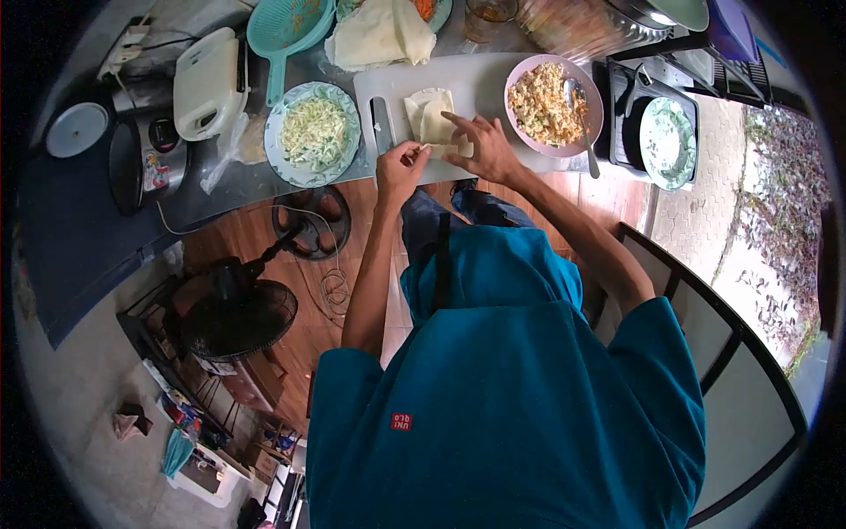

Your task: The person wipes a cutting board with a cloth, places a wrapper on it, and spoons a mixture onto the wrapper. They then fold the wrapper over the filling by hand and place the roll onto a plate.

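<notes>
A pale folded wrapper [432, 115] lies on the white cutting board [476, 75] near the table's front edge. At its lower left corner, my left hand [402, 167] pinches the wrapper's edge between thumb and fingers. My right hand [486, 150] is over the wrapper's right side with its fingers spread, the index finger reaching toward the middle. Right of the board, a pink bowl [597, 119] holds a crumbly mixed filling [546, 97] and a metal spoon [589, 145]. On the left stands a plate [275, 154] of shredded cabbage [314, 132].
A stack of wrapper sheets [381, 37] lies behind the board, beside a green colander [286, 31] and a glass [486, 19]. A white appliance [208, 86] stands at the left, a black tray with a patterned plate [668, 143] at the right. A fan [238, 317] is below.
</notes>
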